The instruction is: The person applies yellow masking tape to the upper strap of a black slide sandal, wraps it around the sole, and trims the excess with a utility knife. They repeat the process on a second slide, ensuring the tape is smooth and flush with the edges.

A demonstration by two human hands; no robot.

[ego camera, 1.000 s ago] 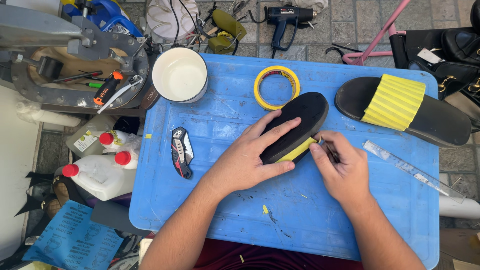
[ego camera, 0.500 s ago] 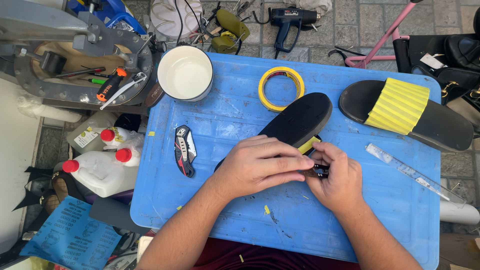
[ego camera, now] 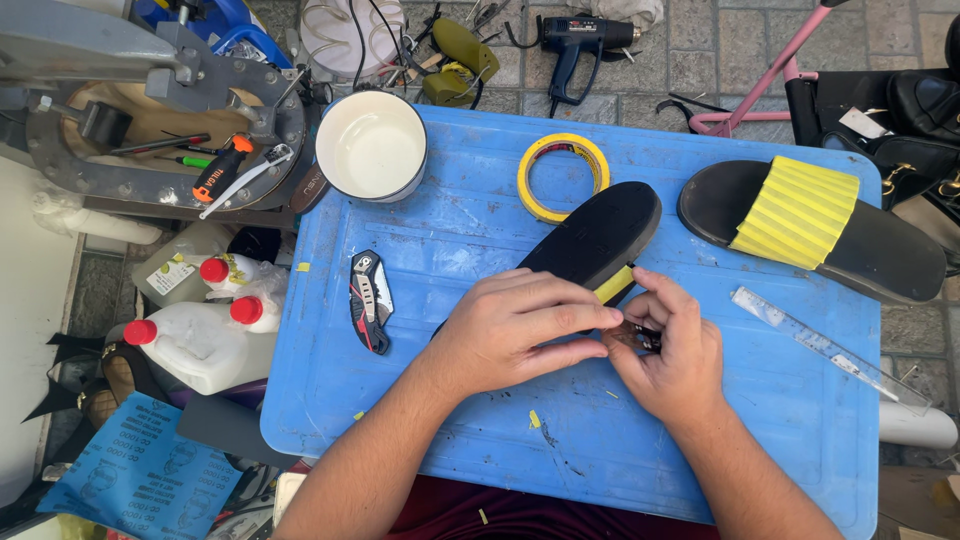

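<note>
Count: two sandals – upturned black sandal (ego camera: 600, 238) mid-table, yellow-strapped sandal (ego camera: 810, 225) at right edge. One tape roll (ego camera: 562, 176), one cup (ego camera: 371, 145), one folding knife (ego camera: 370, 300), one ruler (ego camera: 825, 345).

Left hand (ego camera: 520, 330) flat over the upturned one's near end, fingers together. Right hand (ego camera: 672, 352) pinching small dark tool (ego camera: 640, 338).

Blue table (ego camera: 450, 420) front half mostly open.

Versus half second back: hands barely shifted, same grip.

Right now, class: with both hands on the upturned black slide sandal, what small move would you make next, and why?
Probably steady the upturned sandal with the left hand, then bring the small dark tool in the right hand to the yellow strap edge. The tool already sits just beside that edge.
</note>
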